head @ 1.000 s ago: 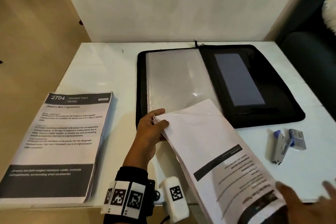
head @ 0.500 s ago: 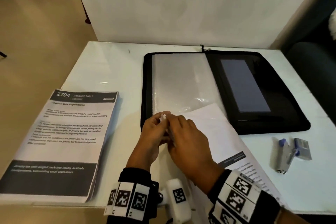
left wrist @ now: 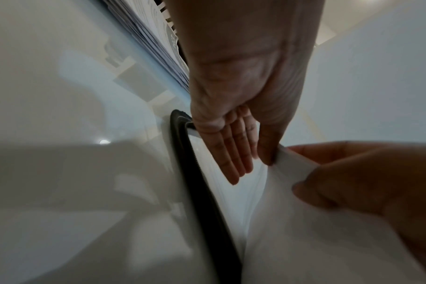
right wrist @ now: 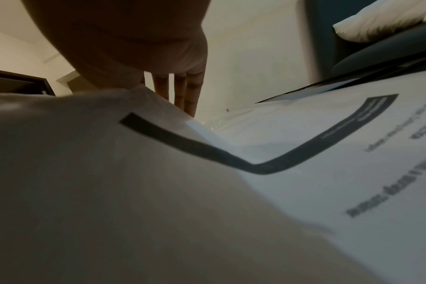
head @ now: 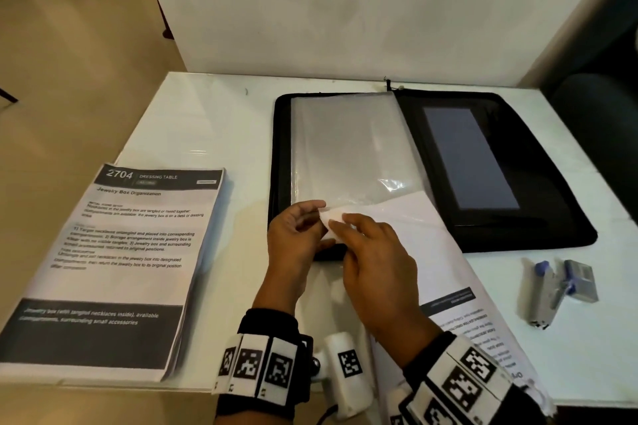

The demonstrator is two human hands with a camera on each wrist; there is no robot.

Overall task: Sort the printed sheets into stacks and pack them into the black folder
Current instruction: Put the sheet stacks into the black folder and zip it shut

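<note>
The black folder [head: 538,203] lies open on the white table [head: 207,121], with clear sleeves [head: 352,148] over its left half. A stack of printed sheets [head: 424,245] lies slanted across the folder's near edge, its text facing away from me. My left hand [head: 319,222] grips the stack's far corner between thumb and fingers. My right hand [head: 345,228] pinches the top sheets at the same corner. In the left wrist view the right hand [left wrist: 294,167] bends that corner up beside the left thumb [left wrist: 268,151]. A second stack headed "2704" [head: 138,252] lies at the left.
A grey and blue stapler [head: 549,293] rests on the table to the right of the slanted stack. A white wall panel [head: 345,10] rises behind the table. A dark seat [head: 600,121] stands past the table's right edge.
My right hand left the stack's near end and came up to the far corner beside my left hand. The raised stack has dropped lower across the folder's edge.
</note>
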